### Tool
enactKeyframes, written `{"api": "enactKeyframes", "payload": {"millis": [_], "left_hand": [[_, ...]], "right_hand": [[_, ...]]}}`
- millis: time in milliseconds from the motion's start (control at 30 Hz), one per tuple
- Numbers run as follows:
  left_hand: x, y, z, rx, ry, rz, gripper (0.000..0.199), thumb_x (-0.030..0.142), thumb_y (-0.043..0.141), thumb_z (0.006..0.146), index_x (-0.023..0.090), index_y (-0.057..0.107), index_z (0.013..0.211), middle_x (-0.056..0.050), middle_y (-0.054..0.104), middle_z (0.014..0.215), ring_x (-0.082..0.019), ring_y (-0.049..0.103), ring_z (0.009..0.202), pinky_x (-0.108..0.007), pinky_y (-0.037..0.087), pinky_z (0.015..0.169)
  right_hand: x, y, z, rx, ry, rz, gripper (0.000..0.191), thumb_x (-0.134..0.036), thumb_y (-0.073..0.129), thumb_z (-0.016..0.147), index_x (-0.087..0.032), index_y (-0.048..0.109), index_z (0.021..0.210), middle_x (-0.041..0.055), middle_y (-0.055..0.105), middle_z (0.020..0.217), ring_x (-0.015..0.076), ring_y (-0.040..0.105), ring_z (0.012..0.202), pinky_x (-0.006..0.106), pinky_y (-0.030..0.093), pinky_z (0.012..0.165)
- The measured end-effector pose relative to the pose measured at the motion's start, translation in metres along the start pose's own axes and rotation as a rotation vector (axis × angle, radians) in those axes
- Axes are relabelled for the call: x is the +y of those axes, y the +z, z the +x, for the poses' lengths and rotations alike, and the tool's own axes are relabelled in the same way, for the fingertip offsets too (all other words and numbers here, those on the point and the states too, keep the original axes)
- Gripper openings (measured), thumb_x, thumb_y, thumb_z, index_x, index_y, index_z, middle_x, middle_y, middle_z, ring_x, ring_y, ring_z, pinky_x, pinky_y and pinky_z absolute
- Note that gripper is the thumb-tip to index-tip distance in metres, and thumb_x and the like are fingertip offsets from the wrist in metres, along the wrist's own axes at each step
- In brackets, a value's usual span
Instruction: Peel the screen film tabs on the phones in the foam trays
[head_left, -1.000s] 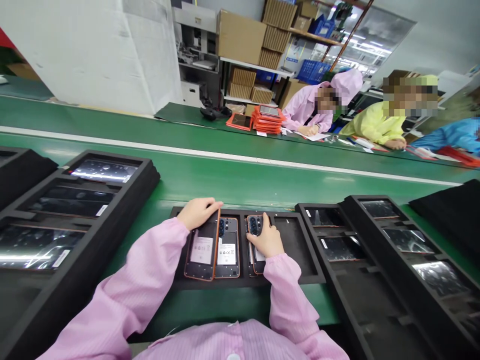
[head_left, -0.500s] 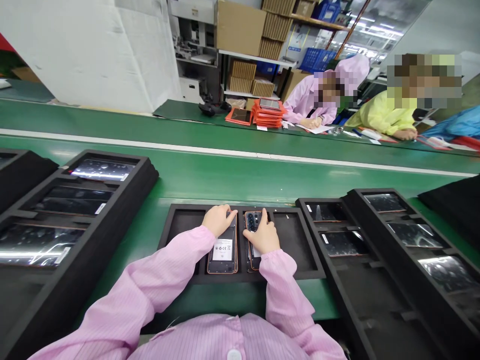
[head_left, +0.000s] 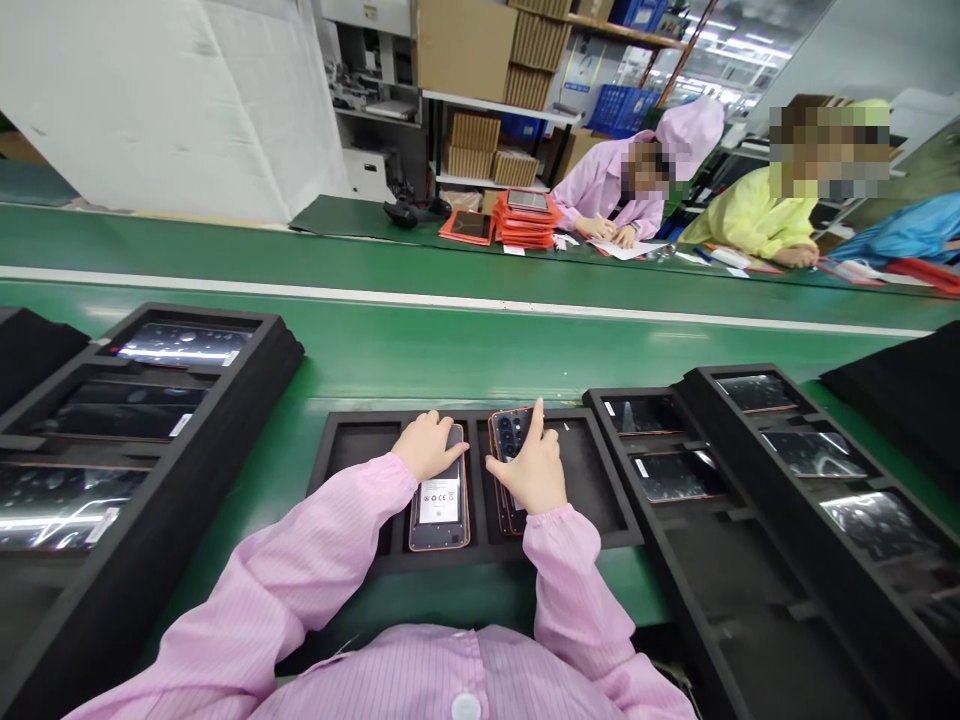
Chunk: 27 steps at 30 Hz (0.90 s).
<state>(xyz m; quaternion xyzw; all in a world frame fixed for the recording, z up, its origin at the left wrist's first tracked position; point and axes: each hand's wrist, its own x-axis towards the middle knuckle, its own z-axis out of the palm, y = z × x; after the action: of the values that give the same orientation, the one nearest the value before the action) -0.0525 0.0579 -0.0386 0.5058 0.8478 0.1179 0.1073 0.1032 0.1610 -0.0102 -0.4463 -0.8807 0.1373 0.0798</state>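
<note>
A black foam tray (head_left: 480, 555) lies crosswise on the green work surface in front of me. My left hand (head_left: 429, 446) rests over the upper part of a phone with a white label (head_left: 439, 500), its fingers covering that end. To its right, my right hand (head_left: 534, 462) grips a phone with a round camera cluster (head_left: 510, 438) between thumb and forefinger. That phone has an orange edge and lies slightly tilted over another one in the same compartment.
Foam trays with dark-screened phones stand at the left (head_left: 247, 400) and right (head_left: 757, 520). Across the green surface (head_left: 360, 350) is a stack of orange sleeves (head_left: 527, 220). Two people in pink (head_left: 600, 185) and yellow (head_left: 750, 215) sit behind it; blue sleeves show further right.
The phone under my right hand has shifted up and right, uncovering more of the one beneath. My left hand has moved slightly left. The whole view has shifted a little.
</note>
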Motion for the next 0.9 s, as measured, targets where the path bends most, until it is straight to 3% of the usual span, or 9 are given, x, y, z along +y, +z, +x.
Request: {"api": "enactKeyframes", "payload": {"millis": [133, 233, 333, 433, 567, 733, 900], "left_hand": [[0.0, -0.004, 0.003, -0.011, -0.003, -0.014, 0.052, 0.053, 0.046, 0.092, 0.009, 0.069, 0.108, -0.018, 0.063, 0.099, -0.033, 0.058, 0.103, -0.041, 0.043, 0.094], [0.0, -0.01, 0.011, 0.015, -0.011, -0.026, 0.052, 0.05, 0.042, 0.093, 0.009, 0.072, 0.096, -0.02, 0.059, 0.104, -0.035, 0.052, 0.109, -0.045, 0.041, 0.096], [-0.001, -0.015, 0.014, 0.016, -0.003, -0.07, 0.048, 0.041, 0.035, 0.096, 0.012, 0.072, 0.089, -0.019, 0.059, 0.108, -0.033, 0.049, 0.113, -0.046, 0.04, 0.098], [-0.004, -0.02, 0.01, -0.038, 0.034, -0.148, 0.042, 0.031, 0.032, 0.097, 0.016, 0.07, 0.088, -0.014, 0.065, 0.098, -0.028, 0.056, 0.107, -0.04, 0.043, 0.095], [-0.012, -0.028, 0.004, -0.116, 0.031, -0.255, 0.026, 0.026, 0.042, 0.089, 0.02, 0.067, 0.094, -0.008, 0.071, 0.094, -0.024, 0.065, 0.087, -0.032, 0.049, 0.077], [-0.026, -0.04, 0.004, -0.159, 0.048, -0.39, 0.031, 0.023, 0.043, 0.083, 0.021, 0.069, 0.1, -0.002, 0.074, 0.094, -0.019, 0.068, 0.083, -0.026, 0.05, 0.071], [-0.018, -0.068, -0.009, -0.08, 0.009, -0.409, 0.033, 0.036, 0.046, 0.088, 0.02, 0.074, 0.084, -0.004, 0.074, 0.086, -0.021, 0.067, 0.081, -0.027, 0.046, 0.07]], "right_hand": [[-0.001, -0.016, -0.008, -0.059, -0.037, 0.199, 0.117, -0.038, 0.072, 0.069, -0.016, -0.005, 0.154, 0.0166, 0.047, 0.119, 0.0347, 0.053, 0.116, 0.044, 0.044, 0.095], [-0.01, -0.022, -0.015, -0.217, -0.083, 0.34, 0.117, -0.041, 0.07, 0.069, -0.015, -0.006, 0.154, 0.0187, 0.046, 0.13, 0.0308, 0.052, 0.121, 0.041, 0.042, 0.1], [-0.024, -0.016, -0.022, -0.335, -0.103, 0.377, 0.118, -0.041, 0.071, 0.067, -0.012, -0.003, 0.154, 0.0209, 0.045, 0.134, 0.0312, 0.05, 0.126, 0.041, 0.041, 0.103], [-0.038, -0.001, -0.025, -0.294, -0.085, 0.412, 0.117, -0.038, 0.07, 0.066, -0.009, -0.003, 0.154, 0.0228, 0.044, 0.136, 0.0333, 0.043, 0.133, 0.044, 0.039, 0.106], [-0.047, 0.012, -0.024, -0.221, -0.092, 0.508, 0.117, -0.041, 0.07, 0.065, -0.006, 0.0, 0.153, 0.0242, 0.04, 0.143, 0.0334, 0.038, 0.138, 0.045, 0.036, 0.11], [-0.051, 0.011, -0.027, -0.208, -0.081, 0.543, 0.11, -0.043, 0.07, 0.065, -0.007, 0.012, 0.151, 0.0236, 0.041, 0.143, 0.0338, 0.036, 0.139, 0.046, 0.034, 0.113], [-0.064, 0.01, -0.038, -0.09, -0.192, 0.618, 0.101, -0.036, 0.068, 0.067, -0.008, 0.016, 0.149, 0.0222, 0.038, 0.143, 0.0315, 0.035, 0.139, 0.046, 0.033, 0.114]]}}
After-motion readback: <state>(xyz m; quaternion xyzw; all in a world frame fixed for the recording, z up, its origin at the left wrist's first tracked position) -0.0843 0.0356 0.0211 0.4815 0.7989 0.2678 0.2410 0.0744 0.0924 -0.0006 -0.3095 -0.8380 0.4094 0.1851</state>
